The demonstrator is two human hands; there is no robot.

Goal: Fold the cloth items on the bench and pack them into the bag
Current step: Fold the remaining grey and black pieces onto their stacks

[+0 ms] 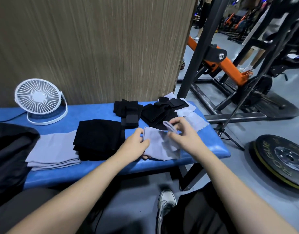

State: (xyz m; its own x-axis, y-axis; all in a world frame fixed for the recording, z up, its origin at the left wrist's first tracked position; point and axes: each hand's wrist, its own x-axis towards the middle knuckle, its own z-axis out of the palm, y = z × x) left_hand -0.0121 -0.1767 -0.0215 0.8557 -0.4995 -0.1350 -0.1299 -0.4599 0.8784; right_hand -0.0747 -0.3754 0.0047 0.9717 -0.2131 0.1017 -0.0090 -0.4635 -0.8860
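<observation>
Both hands work a small lilac-grey cloth at the near edge of the blue padded bench, right of centre. Left hand pinches the cloth's left edge between thumb and fingers, palm toward the bench. Right hand grips the cloth's far corner, at about 1 o'clock on the cloth, with fingertips curled and that corner lifted and turned over toward the middle. The rest of the cloth lies flat on the bench pad. At 9 o'clock from the hands sits a folded stack of black cloths, and just beside it, further toward 9 o'clock, a folded stack of lilac-grey cloths; the two stacks touch or nearly touch. At 12 o'clock from the hands lies a loose heap of unfolded black cloths, with more lilac-grey cloths spread under and beside it toward 1 o'clock. A black bag rests at the bench's left end, 9 o'clock of everything; whether it is open cannot be told. A white desk fan stands at 10 o'clock on the bench. A weight plate lies on the floor at 3 o'clock.
</observation>
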